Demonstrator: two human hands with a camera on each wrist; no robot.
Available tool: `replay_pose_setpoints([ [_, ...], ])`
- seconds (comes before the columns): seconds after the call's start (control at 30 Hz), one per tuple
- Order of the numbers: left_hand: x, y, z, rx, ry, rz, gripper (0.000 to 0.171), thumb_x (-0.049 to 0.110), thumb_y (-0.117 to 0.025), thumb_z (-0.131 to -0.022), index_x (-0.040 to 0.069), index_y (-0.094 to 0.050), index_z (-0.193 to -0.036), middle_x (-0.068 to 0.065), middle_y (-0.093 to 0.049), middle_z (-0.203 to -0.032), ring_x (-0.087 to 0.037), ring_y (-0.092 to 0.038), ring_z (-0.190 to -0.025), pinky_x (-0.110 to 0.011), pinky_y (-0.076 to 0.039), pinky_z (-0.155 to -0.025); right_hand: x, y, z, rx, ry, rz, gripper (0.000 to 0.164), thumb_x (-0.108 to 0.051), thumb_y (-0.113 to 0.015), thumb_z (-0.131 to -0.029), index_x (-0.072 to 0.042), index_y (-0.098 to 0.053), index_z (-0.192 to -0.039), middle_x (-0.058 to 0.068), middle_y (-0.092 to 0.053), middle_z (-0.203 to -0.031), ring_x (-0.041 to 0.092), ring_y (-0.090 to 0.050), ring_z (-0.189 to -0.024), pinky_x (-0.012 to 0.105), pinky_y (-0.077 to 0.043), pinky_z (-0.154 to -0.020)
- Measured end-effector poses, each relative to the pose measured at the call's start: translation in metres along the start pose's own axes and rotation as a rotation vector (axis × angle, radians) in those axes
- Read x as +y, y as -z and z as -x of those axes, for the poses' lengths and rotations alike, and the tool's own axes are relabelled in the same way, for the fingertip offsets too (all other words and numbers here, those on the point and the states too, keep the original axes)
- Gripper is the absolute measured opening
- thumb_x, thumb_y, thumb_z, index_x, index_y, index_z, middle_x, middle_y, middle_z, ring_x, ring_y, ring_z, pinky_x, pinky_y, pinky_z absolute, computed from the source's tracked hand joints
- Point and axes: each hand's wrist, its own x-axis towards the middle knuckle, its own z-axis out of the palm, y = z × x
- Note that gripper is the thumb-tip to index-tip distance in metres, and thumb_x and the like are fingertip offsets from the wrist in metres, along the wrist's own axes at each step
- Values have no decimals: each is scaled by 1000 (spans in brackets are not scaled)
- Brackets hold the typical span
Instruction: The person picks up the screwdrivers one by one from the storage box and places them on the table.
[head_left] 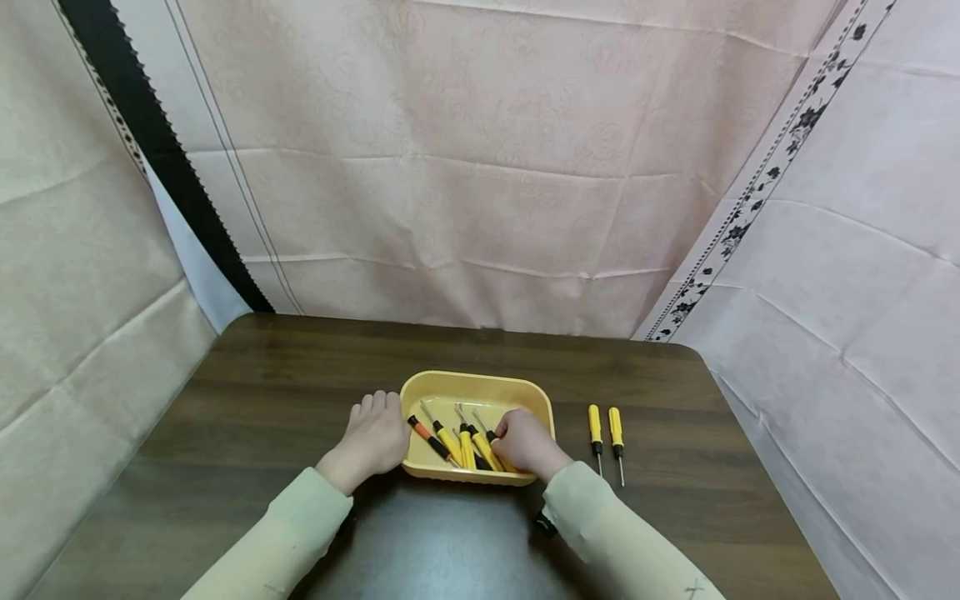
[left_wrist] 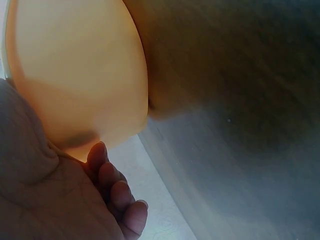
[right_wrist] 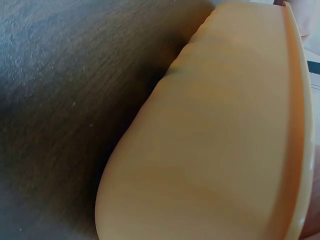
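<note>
A yellow plastic tray (head_left: 471,379) holds several small screwdrivers, most with yellow and black handles and one orange and black (head_left: 429,435). My left hand (head_left: 377,433) holds the tray's left side; the left wrist view shows its curled fingers (left_wrist: 120,192) against the outer wall. Over the right part of the tray, my right hand (head_left: 525,442) reaches in and pinches a screwdriver (head_left: 491,435) among the others. Its fingertips are partly hidden. From the right wrist, mostly the tray's outer wall (right_wrist: 210,130) is visible, covering the fingers.
Two yellow-handled screwdrivers, a left one (head_left: 595,425) and a right one (head_left: 617,427), lie side by side on the brown wooden table (head_left: 300,367), right of the tray, tips toward me. Pale patterned cloth (head_left: 487,167) hangs behind the table.
</note>
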Motion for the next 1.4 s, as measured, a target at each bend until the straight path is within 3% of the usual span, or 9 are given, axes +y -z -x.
replay_pose_setpoints([
  [0.23,0,0,0,9,4,-6,22,18,-49,-94,-1,-46,-102,-11,-38,-88,-29,-34,-81,-41,-29,-72,1,-1,0,-3,-21,-25,16,-13,-71,-79,-10,-61,-68,1,-54,-65,16,-50,-58,29,-40,-55],
  [0.43,0,0,1,-4,11,-9,22,19,-48,-95,-1,-46,-104,-11,-38,-89,-29,-34,-82,-41,-29,-73,-1,2,3,60,-7,-84,11,-15,-71,-80,-8,-62,-80,0,-56,-73,15,-51,-64,29,-44,-61],
  [0.77,-1,-2,-1,3,7,-13,21,18,-47,-95,-1,-46,-103,-11,-38,-89,-29,-34,-82,-41,-29,-72,-5,26,10,72,-39,-323,14,-12,-70,-85,-6,-62,-94,4,-59,-81,15,-53,-64,29,-45,-56],
  [1.17,-1,-4,-1,16,6,-9,20,17,-47,-94,-1,-46,-102,-11,-38,-88,-29,-34,-81,-41,-28,-71,27,65,24,235,-66,-320,17,-16,-71,-84,-7,-68,-98,3,-64,-85,16,-59,-74,30,-50,-65],
  [1.4,0,-2,0,15,-1,-11,21,18,-48,-94,-1,-46,-102,-11,-38,-87,-29,-34,-80,-40,-28,-70,56,87,37,303,-51,-321,25,-17,-68,-87,0,-67,-105,6,-66,-90,17,-61,-79,31,-49,-68],
])
